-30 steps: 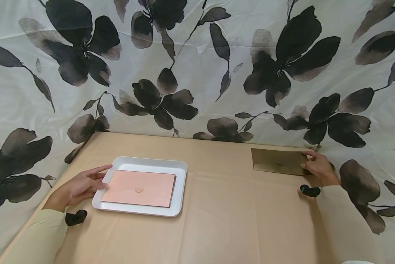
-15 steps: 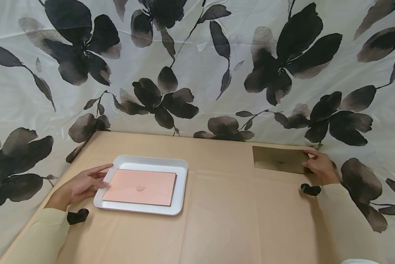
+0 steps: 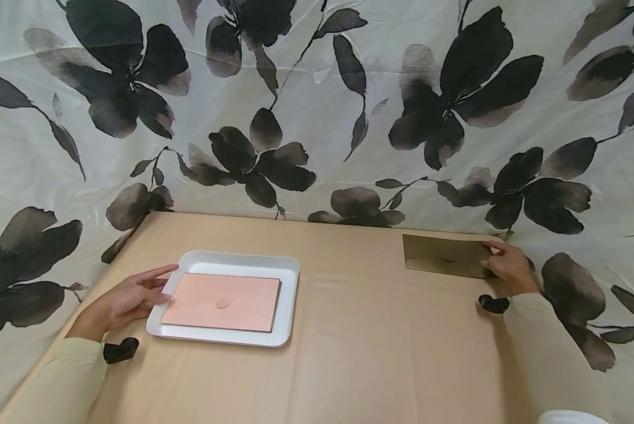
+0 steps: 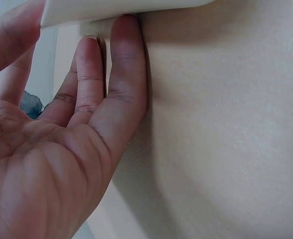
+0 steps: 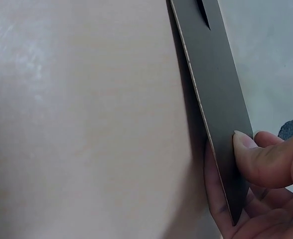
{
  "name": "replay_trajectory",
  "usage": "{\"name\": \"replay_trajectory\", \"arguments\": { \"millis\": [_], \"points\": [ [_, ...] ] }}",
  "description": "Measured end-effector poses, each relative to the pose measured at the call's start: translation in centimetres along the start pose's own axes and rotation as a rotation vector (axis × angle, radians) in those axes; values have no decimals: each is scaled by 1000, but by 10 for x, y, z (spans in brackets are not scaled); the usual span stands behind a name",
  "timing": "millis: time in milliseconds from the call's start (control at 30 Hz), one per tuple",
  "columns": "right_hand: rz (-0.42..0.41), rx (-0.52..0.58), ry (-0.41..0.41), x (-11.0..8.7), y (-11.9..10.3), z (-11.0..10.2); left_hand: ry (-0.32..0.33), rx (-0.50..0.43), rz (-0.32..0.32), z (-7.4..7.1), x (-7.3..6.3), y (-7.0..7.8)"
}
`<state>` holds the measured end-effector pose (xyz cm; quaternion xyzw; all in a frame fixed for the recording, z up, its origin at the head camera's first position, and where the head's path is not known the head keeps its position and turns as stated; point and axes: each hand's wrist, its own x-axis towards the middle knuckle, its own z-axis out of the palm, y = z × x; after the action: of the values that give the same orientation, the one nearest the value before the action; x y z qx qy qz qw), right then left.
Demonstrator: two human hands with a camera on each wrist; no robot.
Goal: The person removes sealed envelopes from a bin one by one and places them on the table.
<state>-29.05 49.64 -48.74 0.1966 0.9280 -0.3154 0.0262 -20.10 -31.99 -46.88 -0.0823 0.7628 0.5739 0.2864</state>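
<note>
A pink envelope (image 3: 221, 301) with a small half-round tab lies in a shallow white tray (image 3: 287, 306) on the left side of the table. My left hand (image 3: 128, 303) holds the tray's left rim, and in the left wrist view its fingers (image 4: 126, 64) reach beneath the tray. Over by the far right corner, my right hand (image 3: 510, 268) pinches the right end of a dark olive envelope (image 3: 439, 256). The right wrist view has the thumb (image 5: 263, 164) on top of that envelope and the other fingers under it.
A tan table (image 3: 354, 330) spans the width between both arms. Behind it hangs a white cloth (image 3: 349, 176) with a dark floral print. At the lower right edge of the head view shows part of a white rounded object (image 3: 574, 417).
</note>
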Motion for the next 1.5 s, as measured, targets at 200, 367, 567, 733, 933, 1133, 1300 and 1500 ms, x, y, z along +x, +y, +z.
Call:
{"name": "replay_trajectory", "arguments": {
  "millis": [200,367,567,733,933,1133,1300,1500],
  "points": [
    [1,-27,-13,0,-1,1,9,12,-4,0,-1,-2],
    [9,-34,-3,1,-1,0,8,8,-1,1,1,-2],
    [0,-57,-16,3,-3,2,2,3,12,0,-3,-5],
    [1,-81,-39,5,-7,2,13,27,0,0,-6,-6],
    [-2,-99,-37,6,-7,-2,10,18,6,1,-2,-1],
    [-43,-114,-42,2,-8,-6,2,1,18,2,1,-3],
    [-80,-153,-43,2,-11,-7,-8,-4,22,1,1,-4],
    [-76,-175,-85,4,-12,-9,0,27,12,1,1,-2]
  ]
}}
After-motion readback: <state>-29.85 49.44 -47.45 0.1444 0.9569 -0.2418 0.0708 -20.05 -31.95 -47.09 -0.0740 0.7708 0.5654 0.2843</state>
